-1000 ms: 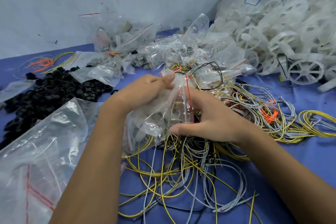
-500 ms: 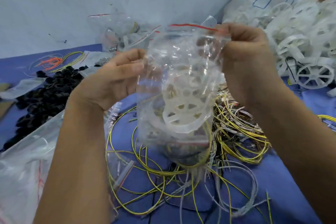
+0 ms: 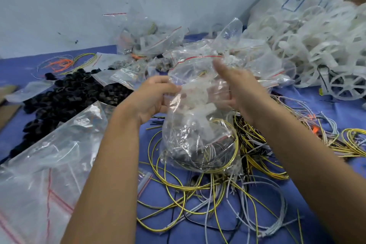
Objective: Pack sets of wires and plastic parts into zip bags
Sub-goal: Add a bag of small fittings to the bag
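A clear zip bag [image 3: 198, 136] with a red seal line hangs upright over the wire pile at the centre of the head view. Inside it lie white plastic parts on top and coiled yellow, grey and black wires at the bottom. My left hand [image 3: 156, 95] pinches the bag's upper left edge. On the upper right side my right hand [image 3: 239, 85], blurred, holds the bag with its fingers behind the plastic and its thumb raised. The bag's bottom touches the loose wires [image 3: 198, 194] on the blue table cover [image 3: 346, 109].
Black plastic rings [image 3: 69, 97] are heaped at the left. White plastic wheels [image 3: 316, 45] pile up at the right. Several filled zip bags [image 3: 154, 45] lie at the back by the wall. Large clear bags [image 3: 49, 154] cover the lower left. More wire bundles [image 3: 352, 140] spread at the right.
The bag rose from the wire pile and was stretched by its top edge. Now both hands sit lower on its sides and the seal edge stands above them.
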Demonstrator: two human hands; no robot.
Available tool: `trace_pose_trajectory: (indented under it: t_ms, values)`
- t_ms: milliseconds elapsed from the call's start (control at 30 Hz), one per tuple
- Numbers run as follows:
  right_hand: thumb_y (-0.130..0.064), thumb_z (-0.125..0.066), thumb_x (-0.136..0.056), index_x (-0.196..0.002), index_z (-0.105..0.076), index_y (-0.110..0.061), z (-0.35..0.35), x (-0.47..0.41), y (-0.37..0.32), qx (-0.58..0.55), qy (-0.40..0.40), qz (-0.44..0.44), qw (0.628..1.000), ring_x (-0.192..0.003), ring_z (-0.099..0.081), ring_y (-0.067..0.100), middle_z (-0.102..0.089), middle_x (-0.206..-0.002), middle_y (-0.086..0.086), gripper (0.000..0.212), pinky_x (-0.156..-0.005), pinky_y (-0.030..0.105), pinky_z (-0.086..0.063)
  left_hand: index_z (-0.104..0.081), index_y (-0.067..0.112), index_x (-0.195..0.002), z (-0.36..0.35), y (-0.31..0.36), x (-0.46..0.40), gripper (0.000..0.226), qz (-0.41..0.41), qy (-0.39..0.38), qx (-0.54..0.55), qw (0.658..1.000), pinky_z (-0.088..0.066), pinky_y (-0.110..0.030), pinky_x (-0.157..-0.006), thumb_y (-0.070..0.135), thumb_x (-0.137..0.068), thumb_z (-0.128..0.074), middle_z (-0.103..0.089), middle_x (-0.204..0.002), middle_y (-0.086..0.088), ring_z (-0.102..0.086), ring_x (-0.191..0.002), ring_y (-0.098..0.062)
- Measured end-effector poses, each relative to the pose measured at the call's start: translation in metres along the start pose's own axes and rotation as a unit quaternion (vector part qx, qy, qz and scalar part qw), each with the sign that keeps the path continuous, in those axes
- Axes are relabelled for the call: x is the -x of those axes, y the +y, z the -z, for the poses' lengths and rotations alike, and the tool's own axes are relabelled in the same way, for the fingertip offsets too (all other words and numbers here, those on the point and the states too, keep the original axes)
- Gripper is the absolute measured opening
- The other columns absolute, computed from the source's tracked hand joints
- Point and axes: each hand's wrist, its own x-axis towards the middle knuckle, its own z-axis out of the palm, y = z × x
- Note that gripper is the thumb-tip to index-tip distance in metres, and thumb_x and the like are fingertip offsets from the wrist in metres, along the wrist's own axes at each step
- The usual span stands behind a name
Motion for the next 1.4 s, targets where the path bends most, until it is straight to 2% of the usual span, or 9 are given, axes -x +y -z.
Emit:
trace_pose_trajectory:
  t_ms: [167, 300, 400, 533, 767, 900, 1067, 1233, 1400]
  values:
    - [-0.020, -0.070, -0.097, -0.073, -0.064, -0.013, -0.003, 0.004, 0.005, -0.012, -0.038, 0.015, 0.999, -0.059, -0.053, 0.021, -0.060, -0.068, 0.005, 0.026, -0.058, 0.029, -0.041, -0.077, 0.015, -0.081, 0.012, -0.001, 0.009, 0.024, 0.010, -0.084, 0.057, 0.995, -0.058, -0.025, -0.048, 0.004, -0.086, -0.057, -0.073, -0.078, -0.007, -0.071, -0.066, -0.020]
    - [-0.010, -0.076, -0.088, -0.091, -0.073, -0.010, 0.001, 0.005, 0.006, -0.099, -0.063, -0.003, 0.993, -0.084, -0.056, 0.034, -0.063, -0.096, 0.030, 0.004, -0.080, 0.043, -0.049, -0.081, 0.025, -0.097, 0.025, 0.006, 0.020, 0.031, -0.018, -0.176, 0.116, 0.977, -0.055, -0.017, -0.046, 0.021, -0.098, -0.050, -0.079, -0.087, -0.004, -0.075, -0.065, -0.016]
    - [-0.021, -0.084, -0.085, -0.130, -0.060, -0.018, 0.007, 0.002, 0.017, -0.060, -0.022, 0.043, 0.997, -0.054, -0.061, 0.003, -0.075, -0.109, 0.016, 0.051, -0.053, 0.022, -0.049, -0.069, 0.027, -0.118, 0.023, 0.006, 0.020, 0.036, 0.015, -0.133, 0.070, 0.989, -0.056, -0.022, -0.046, 0.046, -0.088, -0.074, -0.076, -0.107, -0.012, -0.076, -0.071, -0.023]
    - [-0.051, -0.071, -0.091, -0.108, -0.073, -0.029, 0.006, 0.000, 0.026, -0.084, -0.048, 0.061, 0.993, -0.054, -0.057, 0.013, -0.077, -0.094, 0.009, 0.027, -0.047, 0.025, -0.044, -0.068, 0.025, -0.098, 0.021, -0.005, 0.017, 0.023, 0.020, -0.058, -0.009, 0.998, -0.052, -0.021, -0.045, 0.042, -0.084, -0.074, -0.069, -0.084, 0.002, -0.065, -0.057, -0.011]
    - [-0.008, -0.073, -0.090, -0.088, -0.073, -0.013, 0.013, -0.001, 0.032, -0.181, -0.030, 0.096, 0.978, -0.050, -0.054, 0.014, -0.067, -0.071, 0.003, 0.006, -0.043, 0.022, -0.045, -0.073, 0.019, -0.069, 0.035, -0.007, 0.026, 0.029, -0.031, -0.074, 0.029, 0.996, -0.042, -0.014, -0.038, 0.030, -0.094, -0.065, -0.064, -0.066, -0.003, -0.061, -0.049, -0.009]
    - [-0.007, -0.075, -0.084, -0.106, -0.075, -0.018, 0.023, -0.004, 0.029, -0.308, -0.099, 0.111, 0.939, -0.070, -0.064, 0.010, -0.067, -0.081, 0.001, 0.026, -0.069, 0.022, -0.054, -0.065, 0.012, -0.069, 0.043, 0.005, 0.034, 0.036, -0.054, -0.185, 0.023, 0.981, -0.038, -0.012, -0.036, 0.042, -0.081, -0.081, -0.059, -0.064, -0.013, -0.049, -0.038, -0.024]
    - [-0.006, -0.079, -0.085, -0.099, -0.067, -0.021, 0.007, -0.006, 0.045, -0.006, 0.131, 0.176, 0.976, -0.063, -0.070, 0.016, -0.076, -0.080, 0.011, 0.023, -0.057, 0.027, -0.053, -0.077, 0.015, -0.075, 0.038, -0.009, 0.021, 0.015, 0.006, 0.027, -0.139, 0.990, -0.057, -0.022, -0.051, 0.019, -0.089, -0.072, -0.074, -0.078, -0.002, -0.069, -0.069, -0.012]
    - [-0.012, -0.083, -0.084, -0.098, -0.073, -0.019, 0.004, -0.003, 0.046, 0.011, 0.118, 0.213, 0.970, -0.078, -0.078, 0.019, -0.079, -0.083, -0.002, 0.019, -0.067, 0.029, -0.061, -0.071, 0.011, -0.102, 0.027, -0.003, 0.007, 0.020, -0.137, 0.163, -0.203, 0.956, -0.056, -0.019, -0.079, -0.005, -0.090, -0.071, -0.072, -0.099, -0.009, -0.066, -0.090, -0.013]
    - [-0.005, -0.085, -0.081, -0.089, -0.075, -0.016, -0.005, 0.002, 0.046, -0.007, 0.060, 0.239, 0.969, -0.071, -0.076, 0.019, -0.079, -0.079, 0.004, 0.017, -0.061, 0.030, -0.058, -0.077, 0.015, -0.099, -0.020, 0.020, -0.005, 0.011, -0.213, 0.106, -0.315, 0.919, -0.058, -0.030, -0.088, 0.014, -0.088, -0.080, -0.076, -0.096, 0.001, -0.071, -0.094, -0.007]
